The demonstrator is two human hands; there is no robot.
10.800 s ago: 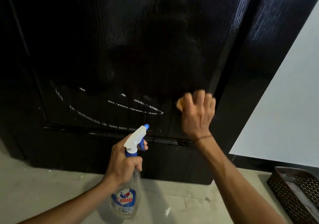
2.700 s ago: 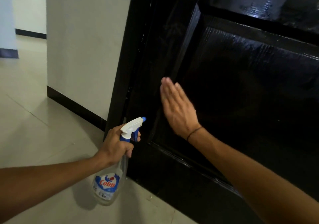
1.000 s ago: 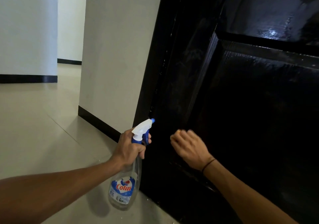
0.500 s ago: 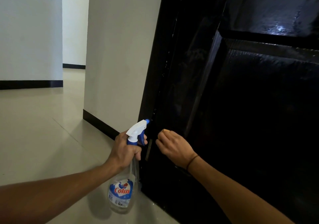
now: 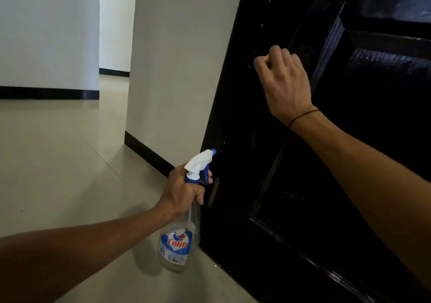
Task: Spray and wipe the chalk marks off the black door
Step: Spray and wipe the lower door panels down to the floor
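Head view: the black door (image 5: 291, 186) fills the right side, leaning in the wide-angle frame, its left edge running from the top centre down to the floor (image 5: 58, 162) near the bottle (image 5: 179, 239). A few pale specks show along that edge strip; I cannot tell whether they are chalk or droplets. A recessed panel sits further right, its raised moulding running down and across the lower right.

The right hand (image 5: 284, 83) is up against the door's edge strip, fingers curled into a loose fist; whether anything is held inside cannot be told. A thin dark band circles its wrist.

The left hand (image 5: 184, 193) grips the bottle by the neck, fingers wrapped below the white and blue trigger head, whose nozzle points at the door edge just beside it. The bottle hangs clear of the floor, close to the door's lower corner.

Left of the door a white wall (image 5: 177, 57) with a black skirting comes right up to the door's edge. Beyond it, pale floor stretches left and back into a passage between walls.
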